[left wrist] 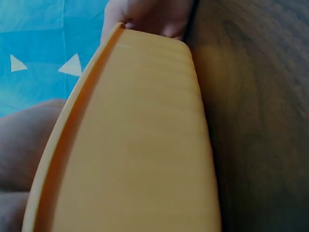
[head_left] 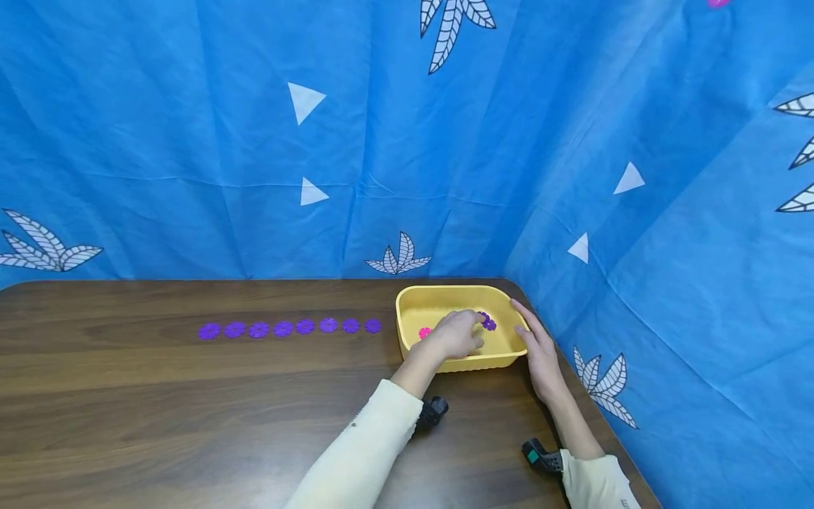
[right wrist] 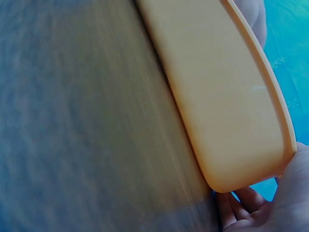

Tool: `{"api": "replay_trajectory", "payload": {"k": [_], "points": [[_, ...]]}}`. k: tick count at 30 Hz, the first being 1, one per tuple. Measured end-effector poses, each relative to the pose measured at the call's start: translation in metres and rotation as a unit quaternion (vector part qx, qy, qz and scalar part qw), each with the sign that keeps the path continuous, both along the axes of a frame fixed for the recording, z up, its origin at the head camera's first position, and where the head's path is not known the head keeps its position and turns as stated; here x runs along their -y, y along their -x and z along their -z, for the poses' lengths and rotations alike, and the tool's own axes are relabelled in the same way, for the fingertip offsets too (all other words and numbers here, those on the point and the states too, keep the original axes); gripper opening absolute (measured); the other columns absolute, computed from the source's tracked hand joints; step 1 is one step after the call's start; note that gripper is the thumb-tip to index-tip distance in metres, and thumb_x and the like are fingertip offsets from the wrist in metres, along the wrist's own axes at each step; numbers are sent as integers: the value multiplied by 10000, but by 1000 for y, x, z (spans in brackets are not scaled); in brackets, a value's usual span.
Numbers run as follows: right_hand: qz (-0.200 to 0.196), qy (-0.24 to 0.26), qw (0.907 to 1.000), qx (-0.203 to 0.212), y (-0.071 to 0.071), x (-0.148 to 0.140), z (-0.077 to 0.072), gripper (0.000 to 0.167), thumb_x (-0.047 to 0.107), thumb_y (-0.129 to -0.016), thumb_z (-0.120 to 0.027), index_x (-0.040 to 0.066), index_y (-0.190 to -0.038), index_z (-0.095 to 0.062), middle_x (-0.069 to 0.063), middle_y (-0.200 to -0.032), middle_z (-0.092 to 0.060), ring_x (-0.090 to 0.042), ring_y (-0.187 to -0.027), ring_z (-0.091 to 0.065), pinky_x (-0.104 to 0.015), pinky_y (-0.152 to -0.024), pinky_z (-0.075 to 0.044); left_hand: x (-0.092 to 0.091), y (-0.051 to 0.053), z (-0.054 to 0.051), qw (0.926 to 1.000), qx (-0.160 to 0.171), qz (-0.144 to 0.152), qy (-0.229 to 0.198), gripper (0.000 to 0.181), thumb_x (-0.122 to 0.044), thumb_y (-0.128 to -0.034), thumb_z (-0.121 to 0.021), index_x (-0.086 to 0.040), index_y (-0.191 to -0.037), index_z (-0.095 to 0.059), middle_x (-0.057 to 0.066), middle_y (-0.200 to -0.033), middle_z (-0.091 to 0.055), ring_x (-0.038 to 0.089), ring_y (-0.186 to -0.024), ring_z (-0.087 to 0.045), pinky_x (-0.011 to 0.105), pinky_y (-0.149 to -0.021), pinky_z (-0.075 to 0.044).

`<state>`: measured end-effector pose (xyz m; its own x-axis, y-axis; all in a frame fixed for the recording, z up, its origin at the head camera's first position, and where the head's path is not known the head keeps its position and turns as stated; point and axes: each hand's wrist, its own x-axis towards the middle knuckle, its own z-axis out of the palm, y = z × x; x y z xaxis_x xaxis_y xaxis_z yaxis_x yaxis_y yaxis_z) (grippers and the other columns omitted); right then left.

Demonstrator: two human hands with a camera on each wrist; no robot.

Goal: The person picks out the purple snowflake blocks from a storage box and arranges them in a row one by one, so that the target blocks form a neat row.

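Tub [head_left: 439, 298] (yellow plastic, rounded corners) on brown wood-grain table [head_left: 127, 396]. L hand [head_left: 456, 334] inside, fingers relaxed, index out at purple flower-shaped discs [head_left: 489, 324]; no hold visible, contact unclear. R hand [head_left: 540, 353] grips tub's end, thumb on rim. Step prob. picking one for 8-disc purple row [head_left: 282, 329]; next likely needs pinch + lift. Bright-pink disc [head_left: 425, 332] part-hidden by L hand; wrist cams miss tub's inside.

1. The tub [head_left: 486, 363] looked like smooth plastic with faint ripples along its outer wall.
2. The table [head_left: 191, 403] had a smooth wood-grain top, glossy where light struck it.
3. The curtain [head_left: 191, 134] was creased cloth.
4. The purple discs [head_left: 282, 329] appeared plastic.
5. The sleeves [head_left: 369, 445] were matt cloth.
6. The wrist cameras [head_left: 539, 456] looked like dark plastic.
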<state>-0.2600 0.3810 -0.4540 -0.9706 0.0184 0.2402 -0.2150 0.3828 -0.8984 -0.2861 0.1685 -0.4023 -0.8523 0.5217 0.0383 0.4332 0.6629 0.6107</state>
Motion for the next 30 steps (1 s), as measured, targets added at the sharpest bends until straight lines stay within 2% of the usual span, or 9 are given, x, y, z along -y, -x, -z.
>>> {"api": "replay_trajectory", "payload": {"k": [5,8,10,15,17,22,24,26,30], "points": [[-62,28,10000,8,1,3,0,503,155,-1136,-391,230,-1633,-397,-22,-1709,-334,-236,-1591,-253,-242,-1205,-288,-4,1,-1,9958,-32,64,911,610,-274,-1033,-664,-130,-1591,-465,109,-1682,-395,309,-1578,-319,391,-1288,-272],[-100,33,9999,-16,2,6,0,522,115,-1123,-385,232,-1632,-401,-22,-1710,-334,-237,-1590,-259,-229,-1210,-290,-7,2,0,9899,-213,-72,1402,558,-339,-1032,-654,-175,-1551,-531,66,-1653,-442,270,-1514,-370,372,-1235,-343],[-74,43,10000,-12,2,6,-1,535,98,-1115,-379,233,-1632,-402,-24,-1711,-334,-240,-1591,-255,-295,-1254,-275,-10,3,1,9859,-405,-155,1618,460,-369,-1027,-658,-178,-1445,-640,48,-1588,-515,245,-1415,-429,355,-1162,-405],[60,19,10000,48,1,5,-1,564,68,-1092,-378,238,-1630,-405,-23,-1712,-327,-252,-1587,-248,-503,-1295,-223,-15,4,4,9842,-841,-353,1515,235,-325,-975,-739,-125,-1090,-783,50,-1265,-704,209,-1134,-550,318,-950,-508],[57,-3,10000,49,1,4,0,566,69,-1093,-380,246,-1629,-405,-10,-1711,-329,-239,-1587,-251,-474,-1290,-235,-16,4,4,9836,-922,-396,1500,302,-330,-974,-744,-109,-1179,-755,58,-1256,-705,212,-1132,-563,318,-948,-517],[-22,-23,10000,-67,3,1,2,571,51,-1091,-375,237,-1629,-407,-18,-1707,-342,-232,-1594,-246,-317,-1238,-264,-18,3,6,9775,-840,-195,1926,573,-426,-1036,-644,-219,-1557,-523,37,-1626,-481,255,-1448,-428,370,-1161,-417],[-8,-9,9999,-114,4,0,3,571,44,-1089,-375,233,-1626,-414,-28,-1705,-348,-240,-1595,-245,-276,-1214,-266,-19,3,5,9751,-816,-88,2059,543,-436,-1045,-623,-259,-1551,-537,-4,-1667,-430,251,-1478,-391,392,-1182,-389],[-1,-20,10000,-98,3,-1,3,570,49,-1090,-374,240,-1626,-413,-19,-1704,-348,-234,-1593,-247,-241,-1199,-271,-19,3,5,9754,-807,-86,2049,469,-426,-1034,-643,-241,-1464,-632,-32,-1611,-502,231,-1418,-429,394,-1148,-403],[-9,-22,10000,-73,3,0,2,568,53,-1093,-375,240,-1628,-408,-16,-1707,-341,-240,-1596,-245,-271,-1222,-268,-19,4,5,9810,-863,-261,1720,287,-358,-995,-712,-176,-1212,-758,-31,-1318,-699,204,-1215,-529,389,-1057,-462]]}}
